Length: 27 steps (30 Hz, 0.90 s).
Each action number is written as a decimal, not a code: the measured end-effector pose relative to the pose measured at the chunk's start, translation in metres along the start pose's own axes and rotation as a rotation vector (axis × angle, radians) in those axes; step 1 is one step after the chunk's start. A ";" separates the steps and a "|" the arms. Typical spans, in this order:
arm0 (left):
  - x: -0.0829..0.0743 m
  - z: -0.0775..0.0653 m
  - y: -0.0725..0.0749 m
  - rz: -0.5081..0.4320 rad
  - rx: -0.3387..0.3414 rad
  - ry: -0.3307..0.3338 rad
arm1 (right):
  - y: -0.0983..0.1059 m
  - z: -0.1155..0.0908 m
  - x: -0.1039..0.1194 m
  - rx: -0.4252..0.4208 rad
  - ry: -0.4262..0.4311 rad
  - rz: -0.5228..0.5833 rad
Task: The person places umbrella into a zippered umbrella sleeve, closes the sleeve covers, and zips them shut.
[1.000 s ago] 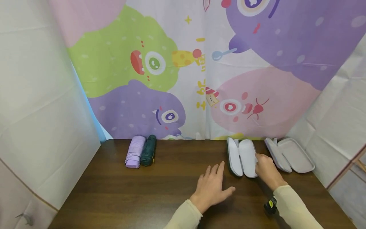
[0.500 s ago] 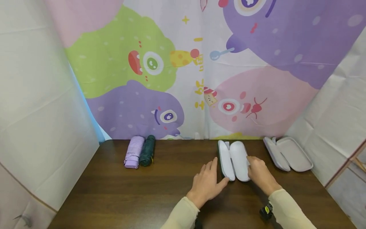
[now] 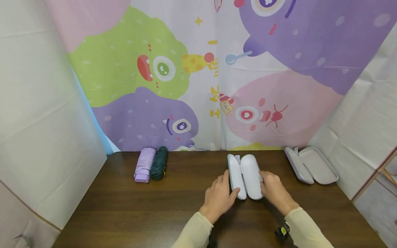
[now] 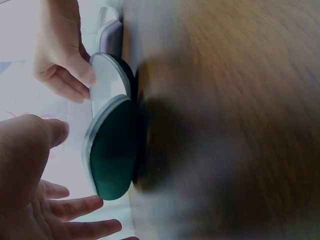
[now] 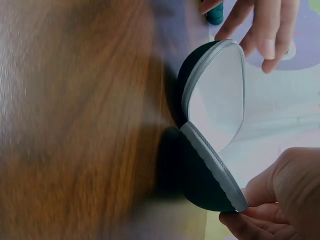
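Note:
A dark green zip case (image 3: 252,174) with a white lining lies unfolded on the brown table, its two halves side by side. My right hand (image 3: 277,190) pinches the rim of the right half between thumb and curled fingers. In the right wrist view, the zip edge of the green case (image 5: 212,165) sits in that grip. My left hand (image 3: 217,197) is at the left half, thumb over the near rim and fingers along its outer side. Those fingers are extended and spread in the left wrist view, with a fingertip close to the green shell (image 4: 114,157).
A second unfolded case (image 3: 317,166), pale lilac with a light lining, lies at the back right. A lavender folded umbrella (image 3: 145,165) and a dark green folded umbrella (image 3: 159,163) lie side by side at the back left. A printed curtain (image 3: 161,113) hangs behind the table (image 3: 124,213).
The green case has slid left and toward me with my right hand on its rim. My left hand, at first apart from it, has come up against its left half.

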<state>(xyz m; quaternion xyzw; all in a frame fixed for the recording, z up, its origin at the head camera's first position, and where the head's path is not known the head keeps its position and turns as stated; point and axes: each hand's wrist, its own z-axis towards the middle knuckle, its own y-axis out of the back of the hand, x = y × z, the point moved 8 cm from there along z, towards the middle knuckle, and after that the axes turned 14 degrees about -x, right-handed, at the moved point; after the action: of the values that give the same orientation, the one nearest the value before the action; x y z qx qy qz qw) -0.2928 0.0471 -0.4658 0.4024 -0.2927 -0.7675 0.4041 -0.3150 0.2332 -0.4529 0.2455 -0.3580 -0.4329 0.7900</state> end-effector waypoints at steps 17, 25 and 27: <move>0.019 -0.001 0.000 -0.013 0.084 -0.016 | -0.006 -0.006 0.012 0.004 0.019 0.053; 0.026 -0.002 0.003 0.039 0.145 -0.073 | -0.010 -0.007 0.012 0.009 0.008 0.074; 0.029 -0.003 0.004 0.040 0.154 -0.067 | -0.010 -0.007 0.010 0.013 -0.020 0.082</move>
<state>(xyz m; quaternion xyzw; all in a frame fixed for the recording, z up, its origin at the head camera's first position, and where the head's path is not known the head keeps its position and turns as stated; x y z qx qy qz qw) -0.2985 0.0200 -0.4753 0.4005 -0.3720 -0.7476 0.3772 -0.3105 0.2200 -0.4608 0.2315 -0.3784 -0.4002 0.8019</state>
